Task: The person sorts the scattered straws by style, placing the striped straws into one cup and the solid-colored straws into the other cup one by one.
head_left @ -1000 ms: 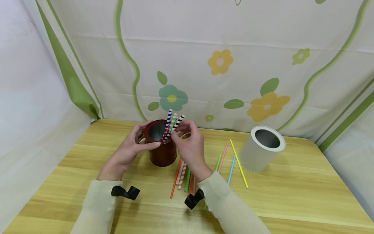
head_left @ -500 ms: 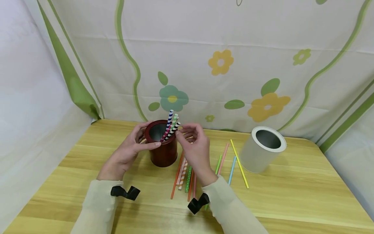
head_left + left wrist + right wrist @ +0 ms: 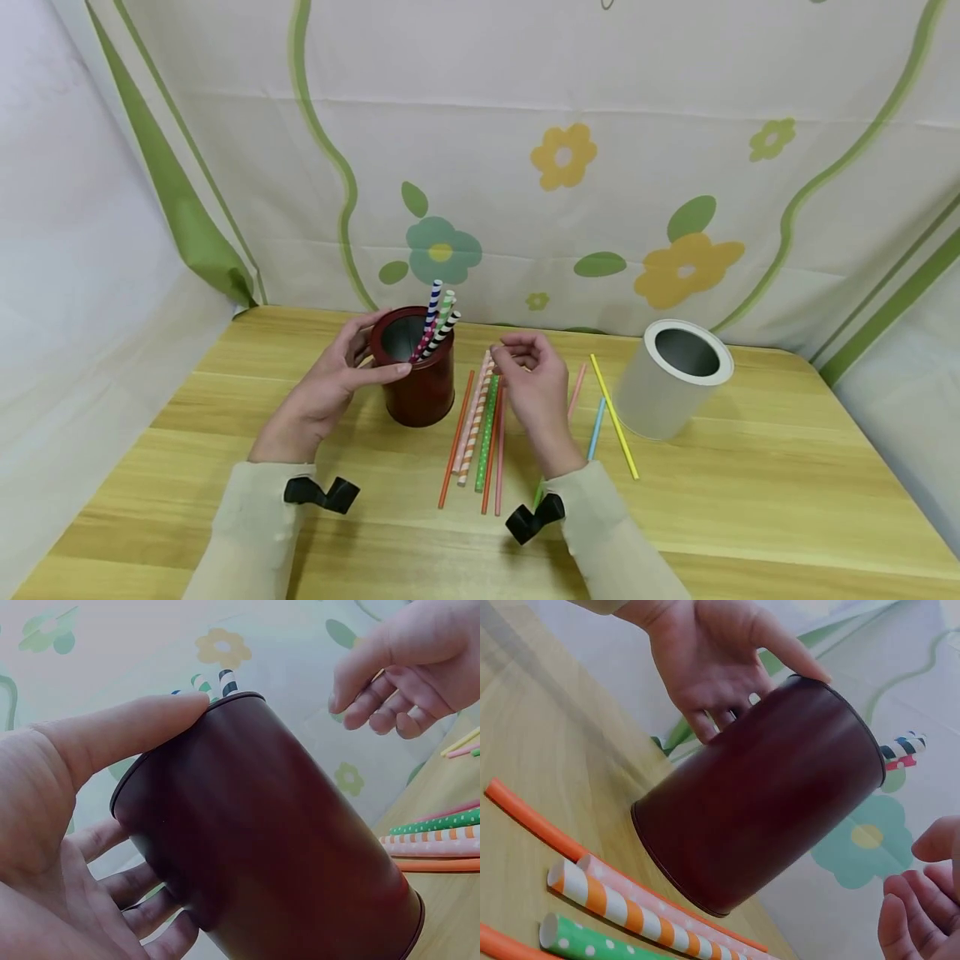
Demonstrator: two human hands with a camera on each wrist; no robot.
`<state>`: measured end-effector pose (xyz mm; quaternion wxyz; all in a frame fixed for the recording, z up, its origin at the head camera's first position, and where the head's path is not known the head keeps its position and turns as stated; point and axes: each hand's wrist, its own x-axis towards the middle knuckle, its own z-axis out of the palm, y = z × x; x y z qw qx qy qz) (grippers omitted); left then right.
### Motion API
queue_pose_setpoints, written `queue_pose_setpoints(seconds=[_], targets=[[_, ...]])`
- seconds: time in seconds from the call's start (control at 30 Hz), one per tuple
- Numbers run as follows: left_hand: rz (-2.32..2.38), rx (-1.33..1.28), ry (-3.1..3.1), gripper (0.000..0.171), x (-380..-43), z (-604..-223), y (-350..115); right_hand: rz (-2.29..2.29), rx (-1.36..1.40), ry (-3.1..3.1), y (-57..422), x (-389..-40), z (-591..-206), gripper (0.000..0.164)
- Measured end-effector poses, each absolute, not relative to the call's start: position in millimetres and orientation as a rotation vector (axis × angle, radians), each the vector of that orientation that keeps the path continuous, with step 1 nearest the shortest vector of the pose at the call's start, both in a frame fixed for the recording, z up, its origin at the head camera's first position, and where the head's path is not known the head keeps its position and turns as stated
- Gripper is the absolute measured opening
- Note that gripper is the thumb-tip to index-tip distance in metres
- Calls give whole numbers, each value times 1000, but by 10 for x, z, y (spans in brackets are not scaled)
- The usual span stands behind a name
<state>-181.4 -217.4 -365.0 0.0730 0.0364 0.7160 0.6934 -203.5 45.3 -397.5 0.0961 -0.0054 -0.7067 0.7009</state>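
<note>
My left hand (image 3: 326,392) holds a dark red can (image 3: 420,396), thumb over the rim and fingers along the left side, as the left wrist view confirms with the can (image 3: 262,825) upright. Leaning inside it are a blue-and-white striped straw (image 3: 432,304), a green-and-white one (image 3: 446,307), a black-and-white one (image 3: 447,327) and a magenta dotted one (image 3: 427,340). Right of the can, my right hand (image 3: 538,396) hovers by the far ends of loose straws, fingers loosely curled. In the right wrist view nothing shows in that hand (image 3: 930,904).
An orange straw (image 3: 454,442), an orange-striped straw (image 3: 471,442), a green dotted straw (image 3: 487,437) and several others lie between the hands. Farther right are a blue straw (image 3: 596,429), a yellow straw (image 3: 617,425) and a white can (image 3: 663,396). A flowered curtain (image 3: 510,183) hangs behind the table.
My right hand has let go of the black-and-white straw, which now sits lower in the can, and has moved right over the loose straws. The left hand stays on the can.
</note>
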Motion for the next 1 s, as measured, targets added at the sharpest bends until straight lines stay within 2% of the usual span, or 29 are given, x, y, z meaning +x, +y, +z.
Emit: queue_pose_setpoints(seconds=[0.3,0.53,1.0], targets=[[2084,102,2153,87,-1818,-3658,-2163,2021,-108,-2291,522,-2076,-4062,20],[2085,97,2150,87,-1807,-3649,-2172,1913,-160,-2482,548,-2114,-4185,30],[2081,96,2150,87,-1822,-3678,-2178,1596,-137,-2765,554,-2135,-4281,30]])
